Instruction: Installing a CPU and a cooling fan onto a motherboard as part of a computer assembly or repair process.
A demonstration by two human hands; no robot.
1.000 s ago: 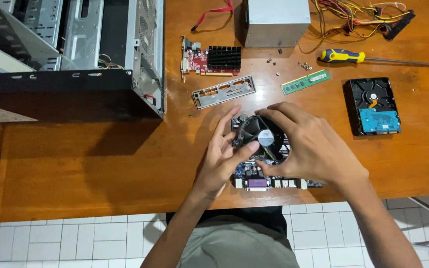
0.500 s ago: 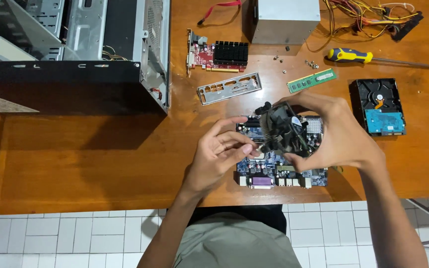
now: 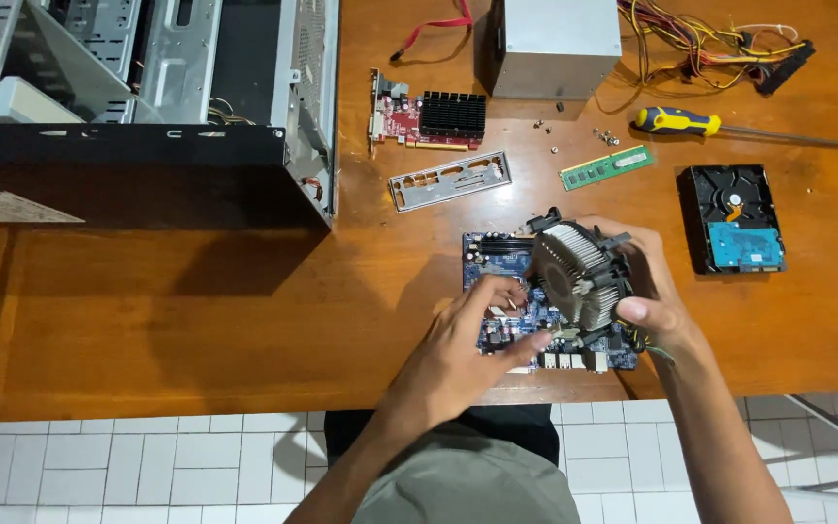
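The right hand (image 3: 647,281) is clamped round the cooler (image 3: 574,272), holding it tilted on edge just above the blue motherboard (image 3: 497,262), fins and fan turned toward the left. The left hand (image 3: 482,335) lies flat on the board's near edge, fingers spread and gripping nothing, just beside the cooler's lower rim. The board sits near the front of the tabletop (image 3: 196,330). Beyond it lie a metal plate (image 3: 448,180), a RAM stick (image 3: 606,167), a screwdriver (image 3: 676,121) and, to the right, a hard drive (image 3: 734,215).
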